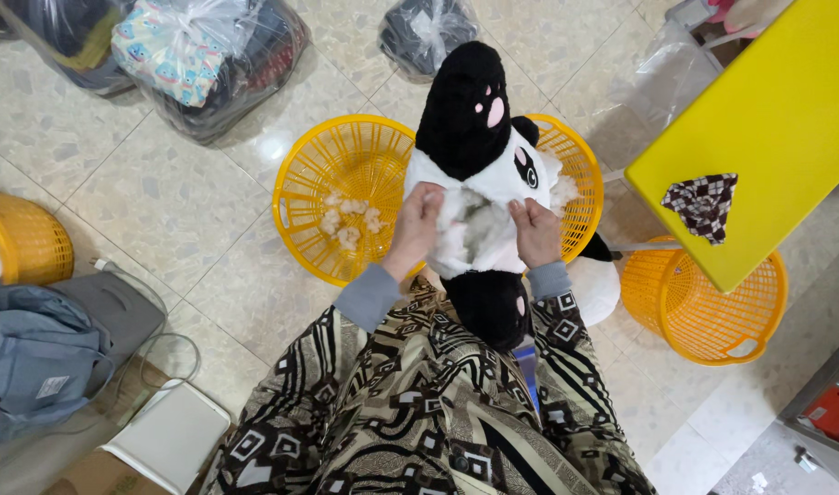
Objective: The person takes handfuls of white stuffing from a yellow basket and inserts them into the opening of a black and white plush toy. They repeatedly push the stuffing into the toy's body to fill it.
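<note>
A black-and-white plush panda toy [474,128] lies across my lap, its black paw with pink pads pointing away from me. My left hand [417,227] grips white stuffing [463,218] at an opening in the toy's white body. My right hand [536,231] pinches the white fabric at the other edge of that opening. Under the toy sit two yellow plastic baskets side by side; the left basket [346,156] holds a few white tufts of stuffing [350,220], the right basket [580,170] is mostly hidden by the toy.
A yellow table [767,119] at right carries a checkered cloth scrap [703,203], with another yellow basket [703,307] below it. A fourth basket [25,238] stands at far left. Plastic bags of fabric [199,55] lie at the back. A grey bag [43,353] lies beside a white stool [172,435].
</note>
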